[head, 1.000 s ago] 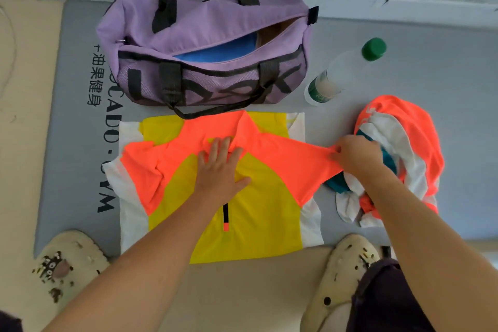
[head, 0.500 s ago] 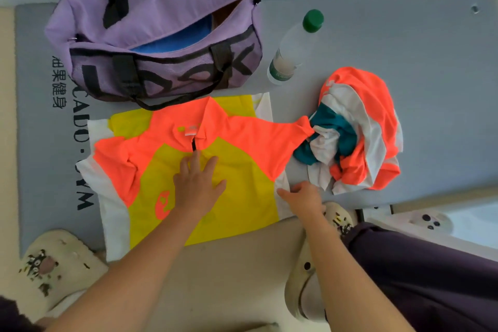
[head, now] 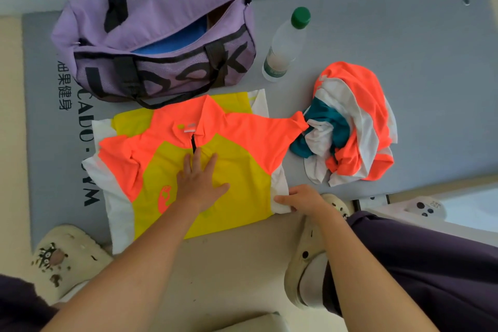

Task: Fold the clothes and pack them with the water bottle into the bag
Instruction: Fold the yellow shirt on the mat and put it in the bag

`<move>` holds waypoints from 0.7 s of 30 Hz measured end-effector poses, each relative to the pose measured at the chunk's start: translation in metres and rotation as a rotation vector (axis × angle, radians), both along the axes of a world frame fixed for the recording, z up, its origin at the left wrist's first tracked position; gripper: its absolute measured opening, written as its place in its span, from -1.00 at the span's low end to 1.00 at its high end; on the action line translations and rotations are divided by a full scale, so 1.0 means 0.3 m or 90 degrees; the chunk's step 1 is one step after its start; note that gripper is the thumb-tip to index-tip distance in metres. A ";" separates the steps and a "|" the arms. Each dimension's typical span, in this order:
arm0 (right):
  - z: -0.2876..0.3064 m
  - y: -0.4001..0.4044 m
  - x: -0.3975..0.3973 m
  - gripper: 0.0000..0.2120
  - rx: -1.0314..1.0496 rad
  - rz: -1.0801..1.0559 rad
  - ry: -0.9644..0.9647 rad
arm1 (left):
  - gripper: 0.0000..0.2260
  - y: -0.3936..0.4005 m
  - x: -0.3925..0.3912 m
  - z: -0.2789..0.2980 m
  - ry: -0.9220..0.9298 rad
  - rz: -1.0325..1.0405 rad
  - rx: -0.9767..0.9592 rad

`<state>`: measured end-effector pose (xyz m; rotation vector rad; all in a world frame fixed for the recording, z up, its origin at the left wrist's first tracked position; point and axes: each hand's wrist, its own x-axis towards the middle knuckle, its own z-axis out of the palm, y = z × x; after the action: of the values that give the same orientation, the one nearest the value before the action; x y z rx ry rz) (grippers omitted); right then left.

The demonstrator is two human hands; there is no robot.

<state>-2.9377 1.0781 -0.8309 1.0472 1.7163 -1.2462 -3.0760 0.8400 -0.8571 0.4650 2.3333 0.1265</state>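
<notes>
Flat and released, the left hand (head: pixel 200 183) presses the yellow chest of the shirt (head: pixel 242 170), which lies spread on the grey mat (head: pixel 431 62) at its near edge. Right hand (head: pixel 301 198) pinches the shirt's white side hem. Purple bag (head: pixel 161 43) sits open at the mat's far edge, water bottle (head: pixel 285 46) beside it, crumpled clothes (head: pixel 355 121) further right.

right hand (head: pixel 301 198): left the orange sleeve tip, now grips the shirt's (head: pixel 237 170) white lower corner nearest the right slipper (head: pixel 310 264) | left hand (head: pixel 200 180): slid from collar down onto yellow chest | sleeve: lies released, spread toward crumpled pile (head: pixel 353 124)
</notes>
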 end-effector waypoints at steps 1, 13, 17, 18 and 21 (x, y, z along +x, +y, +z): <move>0.000 0.007 0.010 -0.69 0.014 0.003 0.002 | -0.20 0.000 -0.001 0.000 -0.001 0.000 -0.001; 0.035 -0.086 -0.036 -0.56 0.466 0.210 0.093 | -0.51 -0.068 -0.054 0.050 -0.035 0.160 0.202; 0.023 -0.271 -0.201 -0.60 0.417 0.297 0.307 | -0.87 -0.243 -0.065 0.095 0.162 0.375 0.229; 0.019 -0.329 -0.241 -0.57 0.407 0.335 0.341 | -0.89 -0.293 -0.064 0.101 0.195 0.433 0.187; -0.002 -0.478 -0.335 -0.39 0.412 0.481 0.387 | -0.76 -0.441 -0.063 0.095 0.243 0.593 0.060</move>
<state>-3.0381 0.9346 -0.8314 0.2218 2.7376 -0.5239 -3.0948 0.7077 -0.8285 -0.6455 2.7417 0.6287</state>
